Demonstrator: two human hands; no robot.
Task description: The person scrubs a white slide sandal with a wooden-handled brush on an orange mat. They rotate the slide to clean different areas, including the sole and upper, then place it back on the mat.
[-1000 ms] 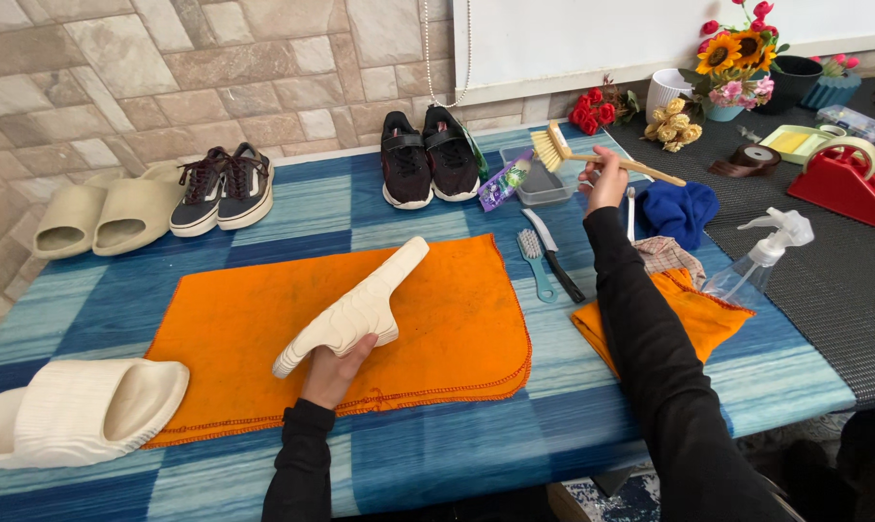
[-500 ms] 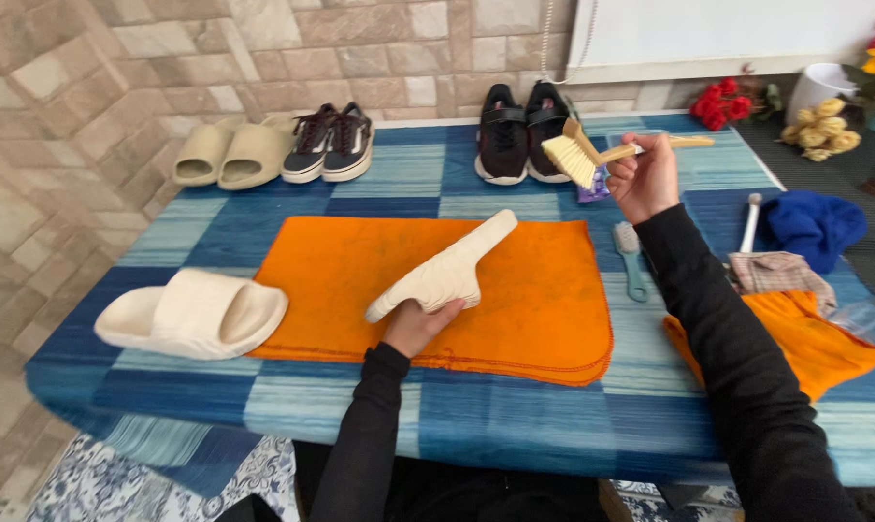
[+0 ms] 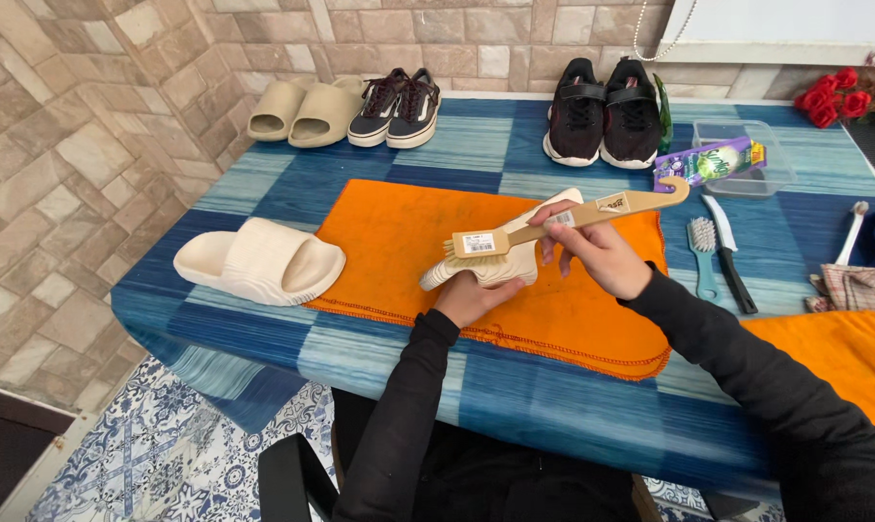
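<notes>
My left hand (image 3: 476,296) grips the near end of a cream slide sandal (image 3: 515,253), held tilted over an orange cloth (image 3: 399,237). My right hand (image 3: 592,253) holds a long wooden-handled brush (image 3: 553,220) by its handle, with the bristle head lying across the sandal's near end. A second cream slide sandal (image 3: 263,261) rests on the blue checked tablecloth (image 3: 515,387) just left of the cloth.
Along the back wall stand beige slides (image 3: 300,109), dark low sneakers (image 3: 397,106) and black sneakers (image 3: 603,111). A clear tub (image 3: 746,155) with a purple packet, a teal brush (image 3: 703,251), a black-handled tool (image 3: 732,259), a second orange cloth (image 3: 843,353) and red flowers (image 3: 829,95) are on the right.
My right hand has brought the wooden brush from the back right of the table down onto the sandal in my left hand. The camera view has swung left and nearer.
</notes>
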